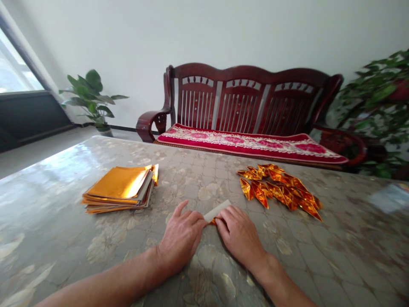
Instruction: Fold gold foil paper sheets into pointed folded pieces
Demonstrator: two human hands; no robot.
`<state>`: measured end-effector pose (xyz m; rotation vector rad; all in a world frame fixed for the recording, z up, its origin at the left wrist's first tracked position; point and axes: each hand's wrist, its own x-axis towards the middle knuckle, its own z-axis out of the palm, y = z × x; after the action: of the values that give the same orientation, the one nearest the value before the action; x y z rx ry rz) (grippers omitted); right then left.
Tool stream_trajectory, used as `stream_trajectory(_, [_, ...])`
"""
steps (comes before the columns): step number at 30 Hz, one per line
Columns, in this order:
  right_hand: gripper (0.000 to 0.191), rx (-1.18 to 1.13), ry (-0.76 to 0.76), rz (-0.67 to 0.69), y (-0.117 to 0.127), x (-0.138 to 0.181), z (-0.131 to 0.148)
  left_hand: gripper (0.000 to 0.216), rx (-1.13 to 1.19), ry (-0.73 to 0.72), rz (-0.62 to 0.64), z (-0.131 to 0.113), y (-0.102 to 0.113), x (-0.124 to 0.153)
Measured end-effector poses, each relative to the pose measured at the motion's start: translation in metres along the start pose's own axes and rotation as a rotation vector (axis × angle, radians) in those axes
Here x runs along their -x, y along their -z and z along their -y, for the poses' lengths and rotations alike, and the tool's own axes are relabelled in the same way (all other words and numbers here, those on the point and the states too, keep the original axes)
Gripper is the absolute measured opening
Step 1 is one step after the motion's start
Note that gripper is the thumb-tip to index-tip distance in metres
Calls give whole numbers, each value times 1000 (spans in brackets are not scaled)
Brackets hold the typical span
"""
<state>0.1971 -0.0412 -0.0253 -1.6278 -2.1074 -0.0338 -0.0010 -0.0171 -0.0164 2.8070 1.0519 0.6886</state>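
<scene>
Between my hands lies a partly folded sheet of foil paper (217, 210), its pale grey back showing and a bit of orange foil at its lower edge. My left hand (183, 232) is closed at the sheet's left end, thumb raised or apart from the other fingers. With bent fingers, my right hand (238, 230) grips the sheet's right part; its fingertips curl over the paper. A stack of gold foil sheets (116, 183) sits to the left, slightly uneven. To the right is a pile of folded gold foil pieces (284, 187) with pointed ends.
The table (179, 170) has a glossy patterned cover. A clear plastic item (388, 198) lies near its right edge. Beyond stands a dark red wooden bench (243, 102) with a floral cushion (249, 140). Potted plants (92, 98) flank it on both sides.
</scene>
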Motion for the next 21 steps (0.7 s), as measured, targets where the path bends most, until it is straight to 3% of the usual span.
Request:
stream_trajectory(12, [17,30,-1,-65,-3,-1,-1,23,-6,-11,-19,1,-4,-6])
stream_trajectory(21, [15,34,-44,12,-3,-1,0,24,-56,-34,-27,-2,-4,-4])
